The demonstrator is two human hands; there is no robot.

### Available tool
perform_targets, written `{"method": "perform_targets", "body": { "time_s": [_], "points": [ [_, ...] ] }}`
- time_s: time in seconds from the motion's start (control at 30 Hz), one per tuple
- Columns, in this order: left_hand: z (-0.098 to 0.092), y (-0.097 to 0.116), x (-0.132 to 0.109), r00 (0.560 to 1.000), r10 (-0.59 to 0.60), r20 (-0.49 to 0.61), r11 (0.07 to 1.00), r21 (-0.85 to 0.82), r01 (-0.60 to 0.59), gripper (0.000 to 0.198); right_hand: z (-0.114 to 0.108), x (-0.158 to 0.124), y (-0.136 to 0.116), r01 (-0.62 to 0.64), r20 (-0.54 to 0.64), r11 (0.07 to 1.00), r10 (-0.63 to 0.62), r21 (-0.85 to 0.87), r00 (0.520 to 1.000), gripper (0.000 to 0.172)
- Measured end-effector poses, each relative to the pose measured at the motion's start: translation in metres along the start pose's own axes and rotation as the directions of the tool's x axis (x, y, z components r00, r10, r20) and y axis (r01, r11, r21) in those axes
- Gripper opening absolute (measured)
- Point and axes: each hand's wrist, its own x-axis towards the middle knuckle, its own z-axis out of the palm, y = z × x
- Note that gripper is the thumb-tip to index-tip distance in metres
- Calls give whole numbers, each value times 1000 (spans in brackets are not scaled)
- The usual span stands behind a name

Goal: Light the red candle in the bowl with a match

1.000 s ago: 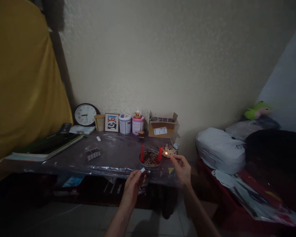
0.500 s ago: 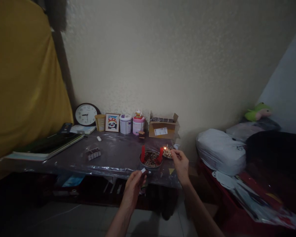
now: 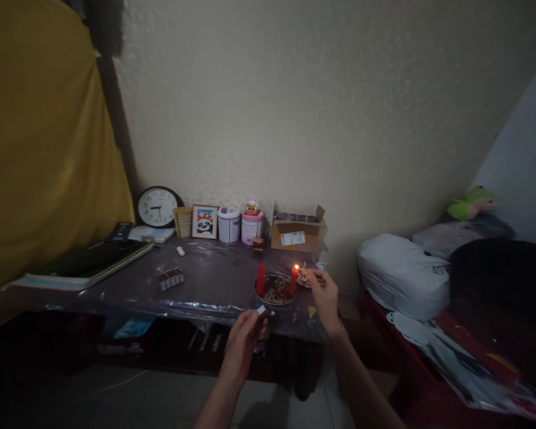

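Two red candles stand upright in a round metal bowl (image 3: 276, 302) near the table's front edge, the left candle (image 3: 260, 279) unlit. My right hand (image 3: 325, 296) pinches a thin match between thumb and fingertips, just right of the right candle (image 3: 293, 281). A small flame (image 3: 296, 267) glows at that candle's top; whether the wick itself burns I cannot tell. My left hand (image 3: 243, 336) is closed around a small matchbox (image 3: 261, 310), in front of the bowl. Behind my right fingers lies a dish of matchsticks (image 3: 304, 276), partly covered by the hand.
Small boxes (image 3: 171, 278) lie left on the plastic-covered table (image 3: 218, 274). Along the wall stand a clock (image 3: 157, 207), a picture frame (image 3: 205, 221), two tins (image 3: 229, 225) and an open cardboard box (image 3: 296, 232). White bags (image 3: 402, 274) sit at the right.
My right hand has moved slightly left, bringing the match flame from beside the right candle to its top. My left hand still holds the matchbox, now tilted a little differently.
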Motion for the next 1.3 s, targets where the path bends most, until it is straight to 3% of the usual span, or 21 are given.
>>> {"method": "perform_targets", "body": {
  "time_s": [1.3],
  "points": [
    [-2,-3,4,1000,-16,-7,1000,-6,16,25,4,7,12,-2,3,999,2,-47,1000,23]
  ]
}}
